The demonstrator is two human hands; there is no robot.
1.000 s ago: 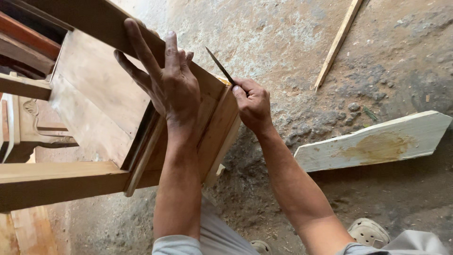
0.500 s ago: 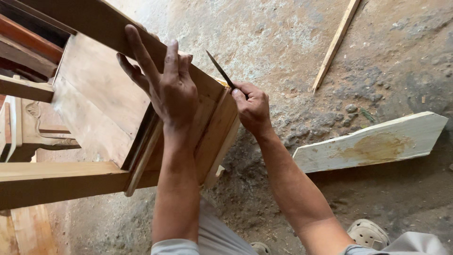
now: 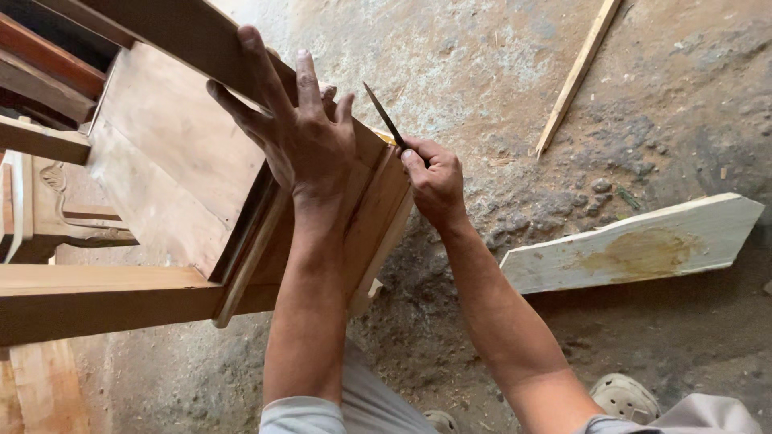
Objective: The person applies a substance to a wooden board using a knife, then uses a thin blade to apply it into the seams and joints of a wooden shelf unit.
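Left hand [image 3: 301, 133], fingers spread wide, presses flat on the wooden frame piece [image 3: 185, 161] at upper centre, unchanged since the earlier frame. Right hand [image 3: 434, 181] grips a thin dark blade [image 3: 383, 115], its tip still angled toward the upper left above the frame's corner. A pale board [image 3: 635, 245] lies at right on the dirt floor [image 3: 482, 48].

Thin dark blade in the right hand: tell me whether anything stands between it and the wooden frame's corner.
Nothing visible does. The right hand holds the thin dark blade beside the corner of the wooden frame, and the left hand presses flat farther left, clear of it.
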